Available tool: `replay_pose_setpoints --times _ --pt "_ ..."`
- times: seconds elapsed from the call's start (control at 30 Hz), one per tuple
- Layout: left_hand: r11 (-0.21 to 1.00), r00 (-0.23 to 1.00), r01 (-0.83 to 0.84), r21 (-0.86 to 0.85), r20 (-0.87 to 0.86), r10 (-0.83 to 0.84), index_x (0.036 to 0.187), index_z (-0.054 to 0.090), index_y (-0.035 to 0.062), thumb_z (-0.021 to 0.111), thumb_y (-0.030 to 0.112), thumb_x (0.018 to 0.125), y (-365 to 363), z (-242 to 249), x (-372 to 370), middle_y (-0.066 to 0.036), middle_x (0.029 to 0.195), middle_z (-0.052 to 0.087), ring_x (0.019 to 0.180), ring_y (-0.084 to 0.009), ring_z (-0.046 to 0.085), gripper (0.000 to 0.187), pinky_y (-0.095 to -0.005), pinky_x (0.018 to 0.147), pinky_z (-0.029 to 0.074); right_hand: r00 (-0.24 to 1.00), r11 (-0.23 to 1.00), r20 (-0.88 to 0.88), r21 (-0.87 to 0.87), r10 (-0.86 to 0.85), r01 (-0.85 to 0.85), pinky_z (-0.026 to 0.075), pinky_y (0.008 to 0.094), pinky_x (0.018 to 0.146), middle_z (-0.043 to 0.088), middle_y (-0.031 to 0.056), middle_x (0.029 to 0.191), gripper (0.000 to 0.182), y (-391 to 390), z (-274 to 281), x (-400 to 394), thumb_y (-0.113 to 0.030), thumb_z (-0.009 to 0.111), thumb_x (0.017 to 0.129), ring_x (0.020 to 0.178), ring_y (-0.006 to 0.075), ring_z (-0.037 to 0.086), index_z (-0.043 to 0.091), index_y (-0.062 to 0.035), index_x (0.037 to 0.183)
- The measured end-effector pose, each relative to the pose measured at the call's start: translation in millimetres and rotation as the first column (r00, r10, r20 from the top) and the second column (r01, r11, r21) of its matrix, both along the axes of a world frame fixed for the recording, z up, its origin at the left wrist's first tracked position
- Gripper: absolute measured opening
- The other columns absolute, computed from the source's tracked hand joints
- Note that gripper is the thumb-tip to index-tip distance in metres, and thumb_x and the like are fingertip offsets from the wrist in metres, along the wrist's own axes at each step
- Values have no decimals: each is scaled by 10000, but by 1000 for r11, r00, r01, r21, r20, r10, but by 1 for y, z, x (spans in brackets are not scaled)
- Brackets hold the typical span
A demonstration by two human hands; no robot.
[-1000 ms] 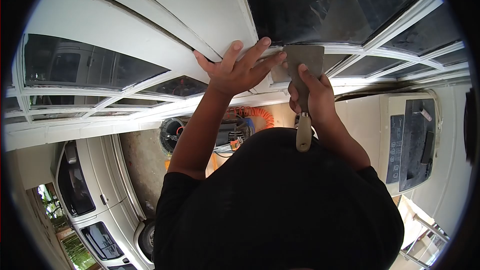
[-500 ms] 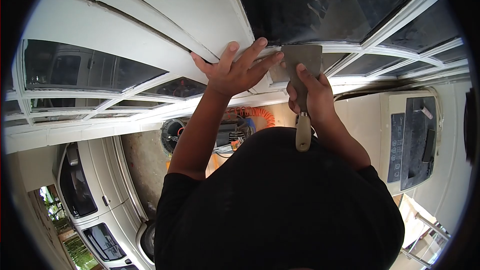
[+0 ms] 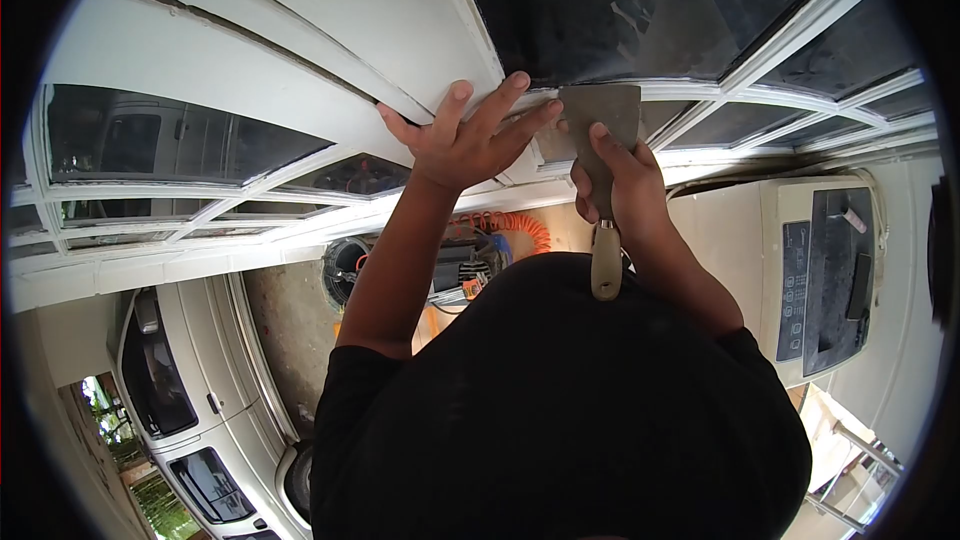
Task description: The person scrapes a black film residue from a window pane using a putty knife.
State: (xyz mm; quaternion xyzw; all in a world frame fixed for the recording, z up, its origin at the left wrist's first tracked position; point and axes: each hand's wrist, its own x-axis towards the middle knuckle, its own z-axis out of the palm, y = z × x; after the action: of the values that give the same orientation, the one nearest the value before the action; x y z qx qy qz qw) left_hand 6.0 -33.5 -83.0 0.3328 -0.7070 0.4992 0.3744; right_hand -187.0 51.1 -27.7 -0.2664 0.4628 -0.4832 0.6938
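Conc. flr [image 3: 272, 315] | on it: pale veh. [image 3: 215, 350], rnd blk tub [image 3: 335, 275]

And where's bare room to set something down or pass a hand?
Bare floor shows between the van and the round dark container. A hand might pass between the left hand and right hand, below the left fingers. It is crowded where those fingers come close to the scraper, and around the orange coiled hose beside the left forearm.
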Motion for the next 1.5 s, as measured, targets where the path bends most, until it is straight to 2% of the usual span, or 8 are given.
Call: replay_pose_setpoints --times 0.23,0.63,0.8,1.13,1.23,1.3,1.4,1.5 --pt "1000 1000 17 -15 5 -17 1297 488 550 506 690 864 0 -1 1 163 1356 527 1392 -220 317 456 -729 1078 8 1000 1000 -2 -22 -21 21 383 266 393 533 54 593 347 0 2 2 -341 501 987 410 134 460 633 -29 1060" --pt "999 1000 17 -30 3 -17 1269 505 570 517 669 870 -1 0 1 170 1336 540 1391 -215 319 411 -726 1083 7 999 999 25 -17 -27 28 341 273 385 517 73 596 307 0 1 -3 -324 514 985 403 146 430 595 -52 1103" --pt "999 1000 21 -31 3 -21 1268 511 563 528 661 869 -2 0 1 174 1320 551 1394 -221 320 412 -725 1085 9 999 999 10 -30 -38 38 384 261 407 560 52 654 355 2 5 -2 -324 514 984 512 114 498 621 -17 1126" --pt "999 1000 24 -21 12 -24 1268 514 554 523 650 877 -1 0 3 172 1348 528 1397 -226 317 403 -726 1084 9 1000 1000 13 -5 17 -17 390 264 412 587 55 706 361 2 3 -7 -323 519 980 543 108 513 628 -13 1130" --pt "1000 1000 17 -15 20 -17 1275 509 552 516 642 884 -1 1 3 172 1351 526 1392 -228 322 401 -727 1083 14 1000 1000 2 -22 -22 22 387 261 414 562 45 672 377 1 4 -5 -341 514 981 535 108 510 637 -17 1131" --pt "1000 1000 18 -8 24 -18 1278 506 550 512 639 888 -1 0 3 172 1353 524 1388 -228 325 400 -727 1083 16 999 1000 -25 -20 -22 21 343 265 386 504 52 577 363 1 7 -4 -341 489 984 378 129 388 630 -30 1106" --pt "999 1000 26 -21 9 -26 1278 508 544 516 631 889 -1 1 3 173 1352 525 1378 -228 334 398 -728 1082 16 999 999 -25 -2 -48 48 342 264 385 504 51 575 362 1 6 -3 -341 488 985 375 130 387 631 -29 1100" --pt "999 997 42 -9 67 -41 1153 596 537 603 497 852 -1 5 5 135 1253 580 1390 -282 279 304 -731 1079 -4 1000 999 -24 -28 -20 19 342 264 382 503 52 574 357 1 4 -6 -336 487 986 371 131 386 631 -29 1098"
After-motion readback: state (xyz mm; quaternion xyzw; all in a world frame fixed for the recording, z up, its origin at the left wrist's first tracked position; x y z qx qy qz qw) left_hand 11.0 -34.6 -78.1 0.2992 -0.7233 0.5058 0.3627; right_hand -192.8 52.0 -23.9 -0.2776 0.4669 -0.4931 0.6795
